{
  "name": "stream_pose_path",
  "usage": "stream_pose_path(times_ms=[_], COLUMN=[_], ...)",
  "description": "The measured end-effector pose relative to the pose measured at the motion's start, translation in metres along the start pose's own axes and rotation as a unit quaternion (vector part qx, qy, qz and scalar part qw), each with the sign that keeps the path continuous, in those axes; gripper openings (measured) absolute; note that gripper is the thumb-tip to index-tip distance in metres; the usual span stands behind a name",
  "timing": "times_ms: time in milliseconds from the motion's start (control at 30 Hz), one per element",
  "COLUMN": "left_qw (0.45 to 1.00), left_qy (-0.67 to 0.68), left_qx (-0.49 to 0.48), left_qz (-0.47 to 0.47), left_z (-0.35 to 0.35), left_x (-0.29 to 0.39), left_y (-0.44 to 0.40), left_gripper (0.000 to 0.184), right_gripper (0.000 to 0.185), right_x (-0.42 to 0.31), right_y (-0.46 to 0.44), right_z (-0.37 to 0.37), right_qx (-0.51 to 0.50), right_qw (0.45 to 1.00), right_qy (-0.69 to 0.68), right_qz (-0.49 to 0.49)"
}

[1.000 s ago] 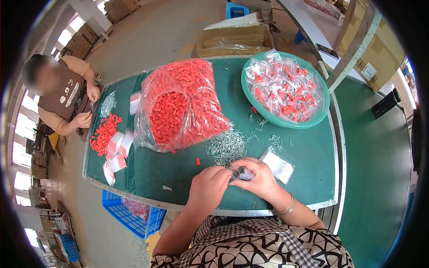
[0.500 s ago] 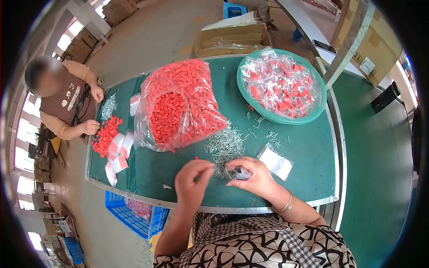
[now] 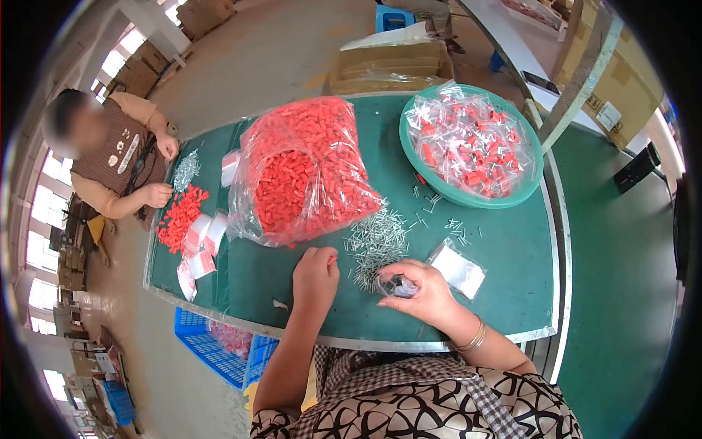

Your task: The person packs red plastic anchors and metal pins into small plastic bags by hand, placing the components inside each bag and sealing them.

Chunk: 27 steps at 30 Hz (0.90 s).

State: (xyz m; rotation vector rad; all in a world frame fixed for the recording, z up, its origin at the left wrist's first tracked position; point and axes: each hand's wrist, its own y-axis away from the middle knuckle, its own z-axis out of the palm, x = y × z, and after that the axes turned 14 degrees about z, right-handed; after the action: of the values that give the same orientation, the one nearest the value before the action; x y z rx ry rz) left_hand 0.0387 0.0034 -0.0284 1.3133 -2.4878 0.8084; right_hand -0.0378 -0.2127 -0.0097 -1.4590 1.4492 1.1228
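Observation:
My left hand [image 3: 316, 282] is closed, with a bit of a red plastic plug [image 3: 332, 260] showing at its fingertips. It is just left of a loose pile of screws [image 3: 374, 241]. Fingers curled, my right hand [image 3: 428, 296] grips a small clear plastic bag [image 3: 397, 286] at the near edge of that pile. What lies inside this bag is hard to make out. Beyond my left hand stands a large clear sack [image 3: 358, 157] full of red plugs [image 3: 281, 190]. To the right of my right hand lies a stack of flat clear bags [image 3: 458, 268].
A green round basin [image 3: 404, 150] at the back right holds filled bags [image 3: 475, 139]. Across the green table [image 3: 256, 293], a co-worker [image 3: 121, 157] handles small parts beside red plugs [image 3: 183, 219]. Below the near edge is a blue crate [image 3: 197, 340]; a metal post [image 3: 581, 88] rises at right.
My left hand has closed and turned over, and the lone red plug on the table is now at its fingertips. My right hand still grips the bag. The view has shifted slightly.

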Motion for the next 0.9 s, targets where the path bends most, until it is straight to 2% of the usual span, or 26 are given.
stream_pose_path(times_ms=[100, 200, 300, 433, 467, 533, 600, 667, 767, 900], left_qw=[0.984, 0.975, 0.963, 0.985, 0.989, 0.997, 0.981, 0.966, 0.971, 0.96], left_qy=[0.175, 0.105, 0.152, 0.156, 0.121, -0.049, -0.175, -0.209, -0.171, -0.192], left_qx=[-0.017, -0.022, -0.044, 0.055, 0.078, 0.027, 0.0, 0.022, -0.02, -0.003], left_qz=[-0.034, 0.195, 0.22, 0.049, 0.032, 0.059, 0.089, 0.151, 0.163, 0.204], left_z=[-0.031, -0.041, -0.042, -0.043, -0.038, -0.03, -0.032, -0.034, -0.037, -0.053], left_x=[0.048, 0.072, 0.081, 0.043, 0.02, -0.031, -0.05, -0.058, -0.071, -0.069], left_y=[-0.006, -0.007, -0.012, -0.007, -0.003, 0.009, 0.009, 0.003, 0.005, 0.001], left_gripper=[0.016, 0.017, 0.018, 0.015, 0.015, 0.018, 0.024, 0.028, 0.028, 0.028], right_gripper=[0.047, 0.047, 0.047, 0.045, 0.044, 0.042, 0.041, 0.042, 0.044, 0.045], right_x=[0.003, 0.003, 0.008, 0.011, 0.013, 0.012, 0.011, 0.01, 0.01, 0.014], right_y=[0.001, -0.002, -0.002, 0.001, 0.002, 0.001, 0.002, 0.005, 0.003, 0.001], right_z=[0.002, 0.002, 0.005, 0.009, 0.01, 0.007, 0.008, 0.008, 0.006, 0.006], right_qx=[0.009, 0.007, 0.003, -0.005, -0.011, -0.008, -0.001, -0.005, -0.025, -0.022], right_qw=[1.0, 1.0, 1.0, 1.0, 1.0, 1.0, 1.0, 1.0, 0.999, 1.0], right_qy=[-0.011, -0.013, 0.0, -0.016, -0.016, -0.006, 0.01, 0.026, 0.027, 0.016], right_qz=[0.011, 0.004, -0.006, -0.002, 0.002, -0.007, -0.019, -0.012, 0.012, -0.006])
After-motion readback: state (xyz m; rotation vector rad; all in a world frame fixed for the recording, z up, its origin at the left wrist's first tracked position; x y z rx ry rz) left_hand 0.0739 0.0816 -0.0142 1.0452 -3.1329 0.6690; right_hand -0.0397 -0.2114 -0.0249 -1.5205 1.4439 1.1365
